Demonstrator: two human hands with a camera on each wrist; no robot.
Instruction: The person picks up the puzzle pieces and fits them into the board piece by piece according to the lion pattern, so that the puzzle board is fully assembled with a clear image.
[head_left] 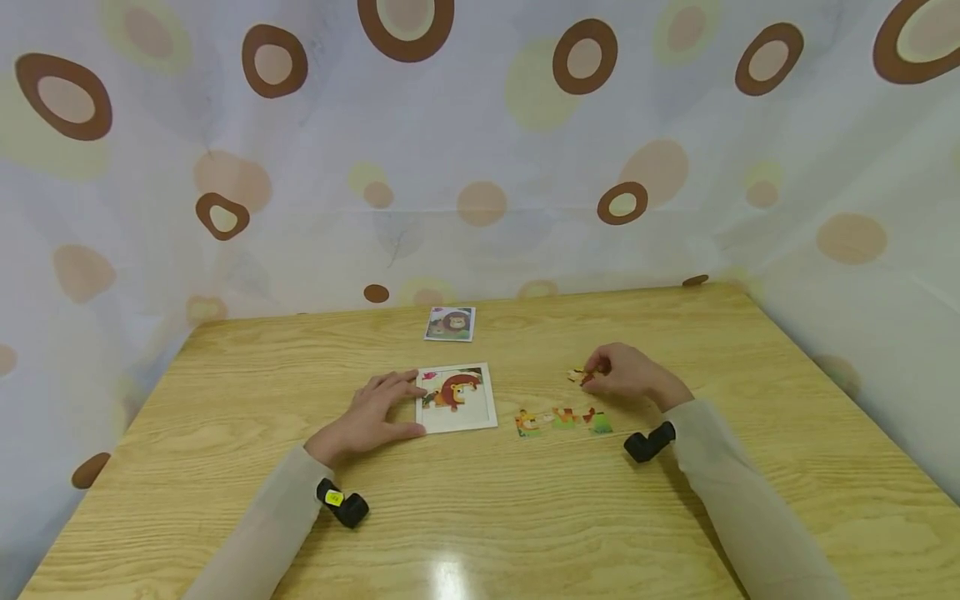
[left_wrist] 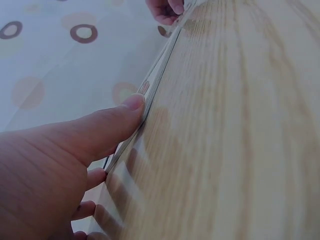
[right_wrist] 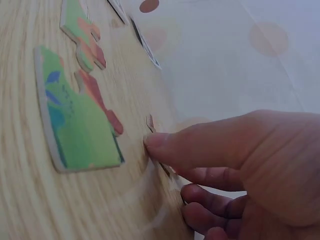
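A white-rimmed puzzle tray [head_left: 492, 398] lies on the table with part of a lion picture fitted along its upper left. My left hand [head_left: 371, 412] rests at its left side, fingers spread over the edge and thumb [left_wrist: 132, 102] against the near corner. To the right of the tray, my right hand [head_left: 628, 375] pinches a small puzzle piece [head_left: 576, 377] low over the table between thumb and fingers. That piece shows mostly edge-on in the right wrist view. Nearer me lie a yellow-orange piece [head_left: 527, 424], an orange-green piece [head_left: 564, 418] and a green piece [right_wrist: 85, 130].
Behind the tray lies a small card [head_left: 450, 325] with a lion picture. The wooden table [head_left: 480, 517] reaches back to a patterned cloth [head_left: 480, 150], which also hangs along both sides. A black wrist camera [head_left: 648, 442] sits on my right sleeve, another [head_left: 343, 504] on my left.
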